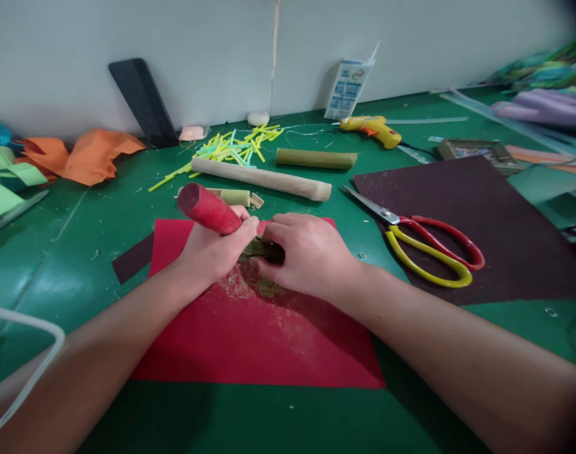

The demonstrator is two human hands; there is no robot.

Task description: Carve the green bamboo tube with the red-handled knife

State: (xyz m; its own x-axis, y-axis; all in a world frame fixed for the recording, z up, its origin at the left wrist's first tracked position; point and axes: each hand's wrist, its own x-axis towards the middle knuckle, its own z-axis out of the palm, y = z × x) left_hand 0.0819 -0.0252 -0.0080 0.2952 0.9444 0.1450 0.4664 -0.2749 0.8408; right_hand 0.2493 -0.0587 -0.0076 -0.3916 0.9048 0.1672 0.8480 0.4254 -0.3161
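My left hand (215, 249) is closed around a tool with a thick red handle (208, 209), its butt end tilted up toward the left. The tool's working end is hidden by my fingers. My right hand (311, 252) grips a short green bamboo piece (275, 252), thumb in front and fingers behind, close beside the left hand. Both hands are over a red sheet (250, 340) sprinkled with pale shavings and dust. Just behind them lie a split bamboo piece (236, 197) and a small wood chip (256, 200).
Farther back are a pale wooden stick (264, 178), a bamboo tube (316, 159), yellow-green strips (231, 148) and a yellow glue gun (375, 129). Scissors (430, 246) lie on a dark sheet (496, 252) at right. A phone (144, 101) and a carton (349, 88) lean against the wall.
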